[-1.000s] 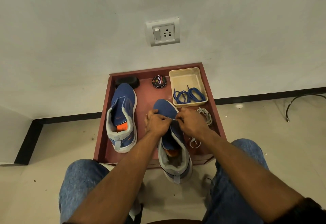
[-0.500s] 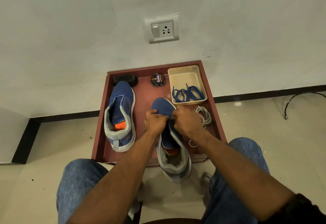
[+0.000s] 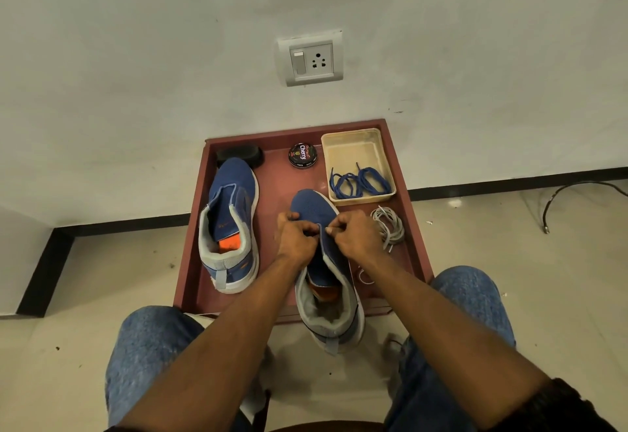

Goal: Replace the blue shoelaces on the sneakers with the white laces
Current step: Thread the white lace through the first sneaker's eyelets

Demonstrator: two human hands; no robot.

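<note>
Both hands have parted slightly: left hand (image 3: 296,237) and right hand (image 3: 353,234) pinch the near sneaker (image 3: 316,214). Behind it, the beige tray (image 3: 353,141) holds blue laces (image 3: 360,183).

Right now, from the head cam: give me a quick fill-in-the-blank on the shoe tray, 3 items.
1. The blue laces lie inside the beige ____.
2. Both hands, left hand and right hand, work on the sneaker nearer the ____ laces.
3. The other sneaker has an ____ insole showing.

Missing words: tub; white; orange
</note>
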